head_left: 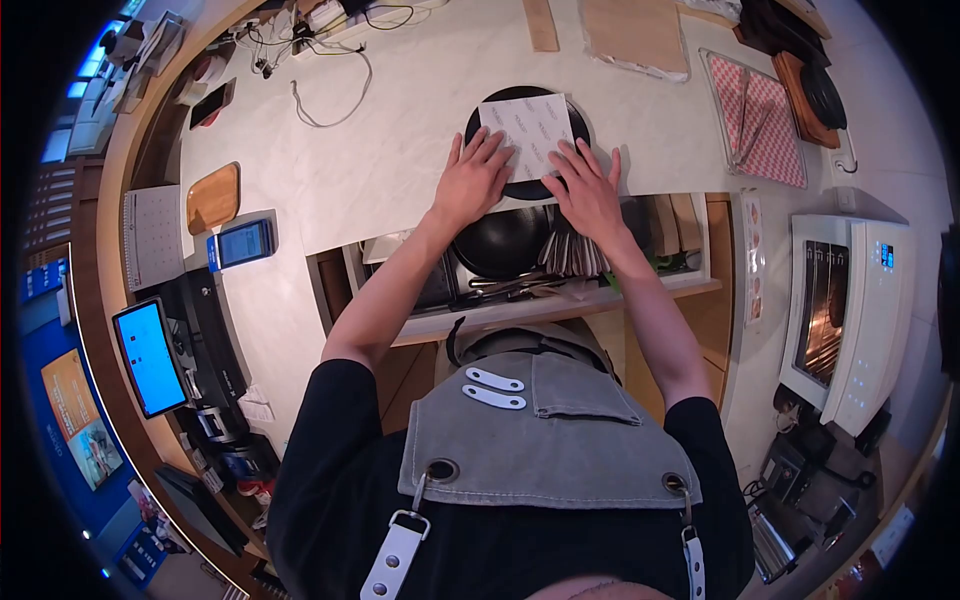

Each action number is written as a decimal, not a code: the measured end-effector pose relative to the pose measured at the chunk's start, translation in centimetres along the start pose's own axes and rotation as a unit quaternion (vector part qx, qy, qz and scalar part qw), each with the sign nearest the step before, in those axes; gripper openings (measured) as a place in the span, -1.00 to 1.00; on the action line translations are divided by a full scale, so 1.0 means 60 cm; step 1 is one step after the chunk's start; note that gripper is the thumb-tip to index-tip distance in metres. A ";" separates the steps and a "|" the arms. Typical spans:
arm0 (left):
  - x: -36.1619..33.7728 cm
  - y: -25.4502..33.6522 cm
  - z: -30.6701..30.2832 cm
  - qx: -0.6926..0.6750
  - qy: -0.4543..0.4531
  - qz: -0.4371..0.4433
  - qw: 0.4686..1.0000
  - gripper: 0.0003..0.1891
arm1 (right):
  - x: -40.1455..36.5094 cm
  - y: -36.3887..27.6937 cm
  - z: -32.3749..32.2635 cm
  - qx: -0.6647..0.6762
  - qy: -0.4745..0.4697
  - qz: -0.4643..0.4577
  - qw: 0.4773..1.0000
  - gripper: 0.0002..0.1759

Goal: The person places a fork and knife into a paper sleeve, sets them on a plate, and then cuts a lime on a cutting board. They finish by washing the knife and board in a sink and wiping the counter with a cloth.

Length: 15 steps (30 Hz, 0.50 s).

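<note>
A round black plate lies on the pale counter, with a square sheet of printed white paper on top of it. My left hand rests at the left edge of the paper and plate, palm down, its fingers spread. On the right side, my right hand lies over the paper's lower right edge, also with fingers apart. Both hands hold nothing. Below them an open drawer shows a black pan, wrapped cutlery and other utensils.
At the right are tongs on a red checked tray and a white oven. To the left are a wooden tray, a card terminal and a lit screen. Cables lie at the back left.
</note>
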<state>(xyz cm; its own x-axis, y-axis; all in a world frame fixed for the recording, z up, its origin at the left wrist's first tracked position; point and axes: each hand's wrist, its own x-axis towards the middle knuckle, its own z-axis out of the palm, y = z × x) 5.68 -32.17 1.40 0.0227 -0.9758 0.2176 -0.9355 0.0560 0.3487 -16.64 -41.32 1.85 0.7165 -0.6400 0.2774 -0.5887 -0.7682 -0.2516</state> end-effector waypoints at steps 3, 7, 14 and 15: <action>-0.003 -0.002 0.003 -0.002 -0.001 -0.002 1.000 -0.61 | -0.003 0.008 -0.003 0.054 0.022 0.025 0.998 -0.57; -0.003 -0.004 0.011 0.000 0.011 0.007 1.000 -0.61 | -0.047 0.014 -0.046 0.175 0.133 0.105 0.970 -0.68; -0.035 0.055 -0.040 -0.167 0.152 0.063 0.972 -0.71 | -0.321 0.011 -0.026 0.201 0.081 0.316 0.924 -0.82; -0.057 0.071 -0.048 -0.215 0.178 0.077 0.957 -0.73 | -0.359 0.001 -0.019 0.198 0.073 0.318 0.924 -0.84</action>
<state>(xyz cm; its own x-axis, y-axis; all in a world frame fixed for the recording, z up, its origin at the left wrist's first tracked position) 2.66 -27.97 4.77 0.0868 -0.8188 0.5675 -0.7072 0.3505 0.6140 -32.53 -27.58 -3.11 0.1978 -0.9777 0.0713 -0.6704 -0.1879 -0.7178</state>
